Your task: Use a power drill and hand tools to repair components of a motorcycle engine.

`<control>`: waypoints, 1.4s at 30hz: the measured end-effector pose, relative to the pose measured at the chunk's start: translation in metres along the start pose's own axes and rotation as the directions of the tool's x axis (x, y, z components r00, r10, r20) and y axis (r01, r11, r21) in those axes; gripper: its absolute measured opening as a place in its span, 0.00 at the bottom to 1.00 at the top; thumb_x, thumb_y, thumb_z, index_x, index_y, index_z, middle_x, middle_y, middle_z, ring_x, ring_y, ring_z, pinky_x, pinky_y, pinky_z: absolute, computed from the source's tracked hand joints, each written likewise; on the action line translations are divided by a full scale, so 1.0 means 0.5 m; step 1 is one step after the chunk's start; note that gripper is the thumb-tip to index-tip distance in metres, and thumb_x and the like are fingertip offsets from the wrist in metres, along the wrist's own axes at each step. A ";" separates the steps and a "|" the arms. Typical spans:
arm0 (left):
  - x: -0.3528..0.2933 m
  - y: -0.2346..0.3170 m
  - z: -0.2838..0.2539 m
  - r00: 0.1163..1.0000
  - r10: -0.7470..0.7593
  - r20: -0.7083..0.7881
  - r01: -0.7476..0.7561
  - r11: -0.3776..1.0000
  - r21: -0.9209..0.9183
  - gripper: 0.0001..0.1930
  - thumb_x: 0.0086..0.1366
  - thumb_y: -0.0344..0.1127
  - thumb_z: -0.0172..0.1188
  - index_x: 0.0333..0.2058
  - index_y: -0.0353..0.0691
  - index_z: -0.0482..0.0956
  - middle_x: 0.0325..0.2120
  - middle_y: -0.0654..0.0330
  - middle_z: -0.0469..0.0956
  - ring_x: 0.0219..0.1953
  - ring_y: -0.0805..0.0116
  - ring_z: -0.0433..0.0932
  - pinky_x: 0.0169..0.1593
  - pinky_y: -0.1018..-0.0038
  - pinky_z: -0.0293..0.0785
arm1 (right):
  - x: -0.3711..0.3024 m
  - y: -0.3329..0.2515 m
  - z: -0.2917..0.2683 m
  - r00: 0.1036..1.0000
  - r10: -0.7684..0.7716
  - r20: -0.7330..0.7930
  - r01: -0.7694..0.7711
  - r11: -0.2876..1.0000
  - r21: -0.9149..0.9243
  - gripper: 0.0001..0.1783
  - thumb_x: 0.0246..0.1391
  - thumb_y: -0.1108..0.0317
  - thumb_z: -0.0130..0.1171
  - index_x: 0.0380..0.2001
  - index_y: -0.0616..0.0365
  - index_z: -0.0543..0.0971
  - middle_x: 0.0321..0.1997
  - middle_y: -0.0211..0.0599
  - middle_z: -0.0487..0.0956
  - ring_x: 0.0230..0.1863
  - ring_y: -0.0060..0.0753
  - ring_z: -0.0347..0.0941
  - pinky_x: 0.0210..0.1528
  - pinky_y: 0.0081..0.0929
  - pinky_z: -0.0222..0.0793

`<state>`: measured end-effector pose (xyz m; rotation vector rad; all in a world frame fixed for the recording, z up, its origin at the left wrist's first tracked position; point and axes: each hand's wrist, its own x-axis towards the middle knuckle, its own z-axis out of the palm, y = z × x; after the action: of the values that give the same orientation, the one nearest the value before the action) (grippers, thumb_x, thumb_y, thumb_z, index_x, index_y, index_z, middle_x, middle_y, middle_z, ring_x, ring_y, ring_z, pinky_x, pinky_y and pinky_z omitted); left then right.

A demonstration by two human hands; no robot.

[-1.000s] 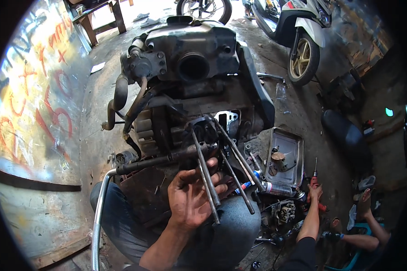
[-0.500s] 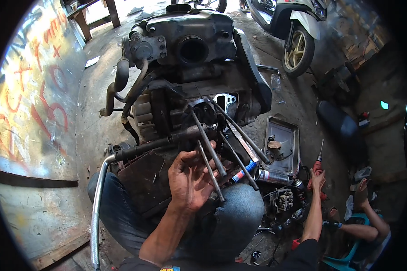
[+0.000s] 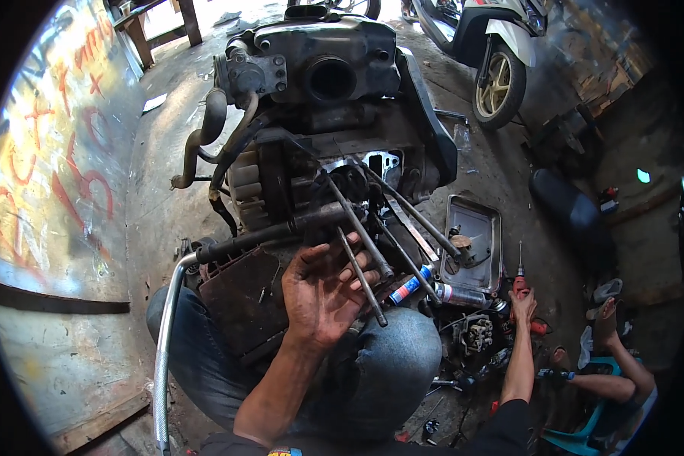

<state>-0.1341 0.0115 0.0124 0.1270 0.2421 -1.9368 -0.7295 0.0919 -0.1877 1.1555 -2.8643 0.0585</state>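
Note:
My left hand (image 3: 323, 296) is palm up under the engine's long metal studs (image 3: 361, 228), its fingers spread and loosely bent among them. One stud crosses in front of the fingers, and I cannot tell how firmly they touch it. The engine (image 3: 334, 152) has an exposed crankcase opening with bright metal around it. Off to the right, my right hand (image 3: 523, 304) is wrapped round a red power drill (image 3: 520, 284) low by the floor, its long bit pointing away from me.
A bent metal bar (image 3: 163, 342) curves down at the left. Right of the engine are a metal tray (image 3: 494, 228) with a round part, a spray can (image 3: 460, 296) and a blue tube (image 3: 410, 286). Another person's leg (image 3: 608, 385) is at far right; a scooter wheel (image 3: 500, 87) stands behind.
The drill and my right hand have shifted slightly left. My left hand's fingers have spread a little among the studs. The view has moved slightly.

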 end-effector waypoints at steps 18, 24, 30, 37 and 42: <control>0.004 -0.012 0.019 0.996 0.068 -0.054 -0.067 0.998 0.013 0.19 0.62 0.39 0.51 0.43 0.27 0.67 0.25 0.59 0.63 0.25 0.74 0.63 0.31 0.76 0.66 | 0.068 0.030 0.053 0.980 0.157 0.120 -0.166 0.983 0.072 0.58 0.38 0.46 0.74 0.66 0.68 0.60 0.61 0.64 0.71 0.63 0.61 0.68 0.64 0.45 0.65; -0.011 -0.002 0.020 0.995 0.048 -0.087 -0.044 0.998 0.053 0.18 0.62 0.40 0.52 0.42 0.28 0.66 0.19 0.63 0.59 0.22 0.74 0.61 0.31 0.76 0.66 | 0.066 -0.024 0.053 0.962 0.228 0.149 -0.236 0.971 0.035 0.57 0.39 0.48 0.75 0.67 0.65 0.59 0.63 0.61 0.70 0.64 0.60 0.67 0.64 0.47 0.64; -0.009 0.003 0.017 0.996 0.037 -0.083 -0.044 0.996 -0.077 0.18 0.61 0.39 0.53 0.42 0.29 0.65 0.23 0.62 0.60 0.23 0.75 0.60 0.30 0.76 0.65 | 0.084 -0.017 0.096 0.966 0.208 0.154 -0.215 0.976 0.030 0.55 0.41 0.49 0.75 0.67 0.64 0.61 0.63 0.60 0.70 0.64 0.59 0.67 0.65 0.47 0.63; 0.004 -0.021 0.018 0.998 0.000 -0.061 -0.001 1.000 -0.012 0.19 0.61 0.41 0.53 0.41 0.28 0.67 0.29 0.61 0.62 0.25 0.75 0.61 0.31 0.77 0.63 | 0.140 0.091 0.165 0.981 0.195 -0.007 -0.194 0.979 0.058 0.46 0.43 0.47 0.73 0.63 0.55 0.67 0.57 0.53 0.77 0.58 0.59 0.73 0.59 0.52 0.67; -0.007 -0.058 -0.005 0.996 0.085 -0.027 -0.081 0.991 0.108 0.18 0.65 0.40 0.52 0.51 0.38 0.70 0.31 0.62 0.67 0.27 0.74 0.64 0.32 0.73 0.67 | 0.104 -0.003 0.128 0.955 0.266 0.134 -0.273 0.961 0.038 0.44 0.45 0.45 0.71 0.62 0.54 0.68 0.57 0.54 0.76 0.59 0.58 0.72 0.59 0.52 0.66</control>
<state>-0.1596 0.0257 0.0138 0.2351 0.1522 -1.8659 -0.7678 0.0514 -0.2480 0.7935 -3.1343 0.0795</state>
